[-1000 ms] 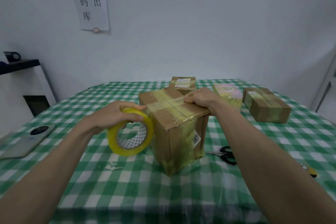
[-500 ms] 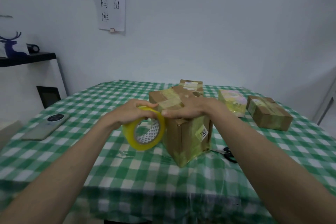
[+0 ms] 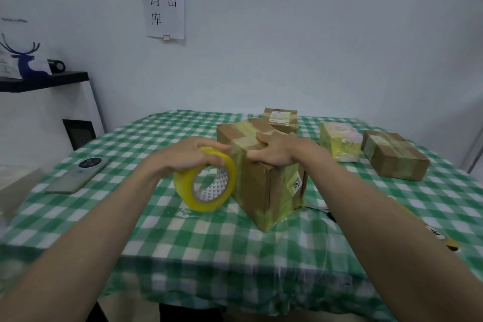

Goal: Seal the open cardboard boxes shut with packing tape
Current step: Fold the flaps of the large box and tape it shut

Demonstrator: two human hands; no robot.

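On checked table (image 3: 104,217), left hand (image 3: 188,155) grip closed around tape roll (image 3: 206,180), right hand (image 3: 274,151) pressing cardboard box (image 3: 261,191)

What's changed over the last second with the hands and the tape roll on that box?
The right hand slid from the far right top edge of the box toward its near left edge, pressing the tape flat. The left hand brought the tape roll in close against the box's side. The view tilted up. Left grip on the roll, the box's position and the other parcels are unchanged.
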